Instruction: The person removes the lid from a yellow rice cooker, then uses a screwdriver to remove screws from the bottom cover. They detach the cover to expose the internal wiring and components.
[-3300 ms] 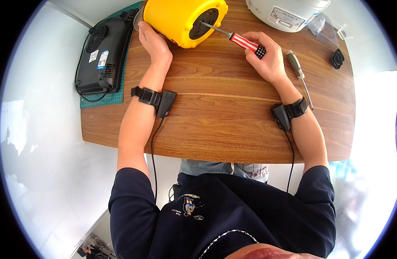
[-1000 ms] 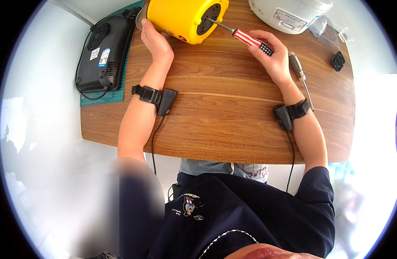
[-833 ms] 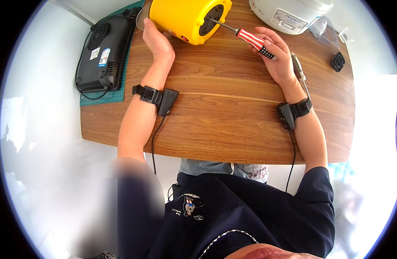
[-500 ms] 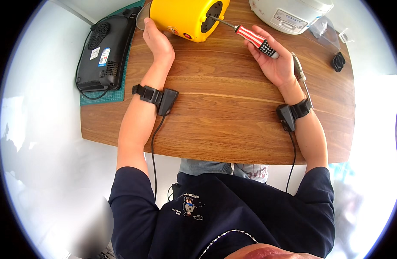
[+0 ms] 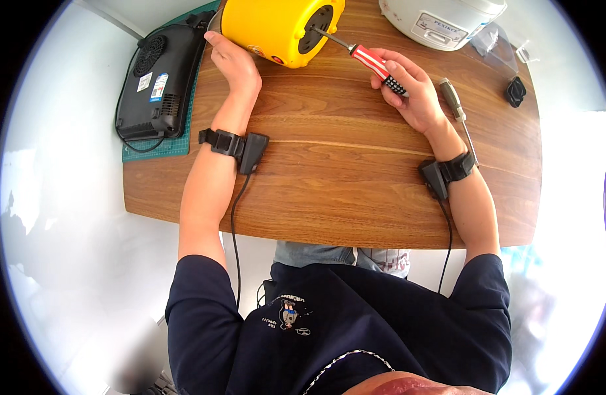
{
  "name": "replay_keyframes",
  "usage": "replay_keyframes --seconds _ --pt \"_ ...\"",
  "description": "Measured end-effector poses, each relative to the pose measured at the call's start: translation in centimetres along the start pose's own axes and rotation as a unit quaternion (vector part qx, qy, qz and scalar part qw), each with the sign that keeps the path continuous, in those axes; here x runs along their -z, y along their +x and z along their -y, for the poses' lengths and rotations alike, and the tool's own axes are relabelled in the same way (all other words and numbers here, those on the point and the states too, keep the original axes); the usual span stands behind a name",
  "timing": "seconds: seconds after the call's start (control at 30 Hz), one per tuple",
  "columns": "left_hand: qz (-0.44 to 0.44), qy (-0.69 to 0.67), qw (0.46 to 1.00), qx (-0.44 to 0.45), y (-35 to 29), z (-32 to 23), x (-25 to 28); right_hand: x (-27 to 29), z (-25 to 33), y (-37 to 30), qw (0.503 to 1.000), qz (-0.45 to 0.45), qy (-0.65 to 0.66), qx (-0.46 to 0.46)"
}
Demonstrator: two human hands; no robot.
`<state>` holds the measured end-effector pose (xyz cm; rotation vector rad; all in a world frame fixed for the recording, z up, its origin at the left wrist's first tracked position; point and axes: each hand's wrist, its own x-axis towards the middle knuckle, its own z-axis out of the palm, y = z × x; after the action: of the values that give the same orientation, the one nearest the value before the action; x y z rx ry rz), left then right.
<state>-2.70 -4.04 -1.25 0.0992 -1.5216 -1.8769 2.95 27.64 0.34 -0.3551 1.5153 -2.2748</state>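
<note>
A yellow rounded appliance (image 5: 263, 29) lies on its side at the far edge of the view, its black slotted base (image 5: 315, 29) turned right. My left hand (image 5: 236, 64) is braced against its left end, beside a clear rim (image 5: 216, 20); some of its fingers are hidden. My right hand (image 5: 415, 92) is closed round the striped, star-patterned handle of a screwdriver (image 5: 368, 59). The metal shaft slants up-left, and its tip is at the black base. On the table beside my right wrist lies a second screwdriver (image 5: 451, 99) with a grey handle.
A black appliance with a fan grille (image 5: 157, 85) rests on a green cutting mat (image 5: 178, 146) at the left. A white rice cooker (image 5: 441, 26) stands at the back right, near a clear plastic piece (image 5: 495, 49) and a small black part (image 5: 515, 92). Cables hang from both wrist straps.
The yellow appliance and my left hand have shifted slightly left. My right hand has moved a little left with the screwdriver, its fingers now further round the handle, which has turned.
</note>
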Motion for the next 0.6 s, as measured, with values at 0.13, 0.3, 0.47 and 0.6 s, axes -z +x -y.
replay_keyframes --seconds 0.13,0.3,0.47,0.6 --pt "-0.024 0.032 0.999 0.012 -0.2 -0.5 -0.4 -0.4 -0.1 -0.2 1.0 -0.012 -0.016 0.011" --pt "-0.016 0.037 0.999 0.018 0.3 -0.2 0.1 -0.8 -0.2 -0.3 0.998 -0.026 -0.059 0.021" --pt "-0.02 0.03 0.999 0.017 0.3 -0.2 0.0 -1.1 -0.3 -0.4 0.995 -0.037 -0.09 0.035" --pt "-0.004 0.039 0.999 0.01 0.9 0.4 0.6 -0.6 -0.3 -0.4 0.98 -0.037 -0.182 0.072"
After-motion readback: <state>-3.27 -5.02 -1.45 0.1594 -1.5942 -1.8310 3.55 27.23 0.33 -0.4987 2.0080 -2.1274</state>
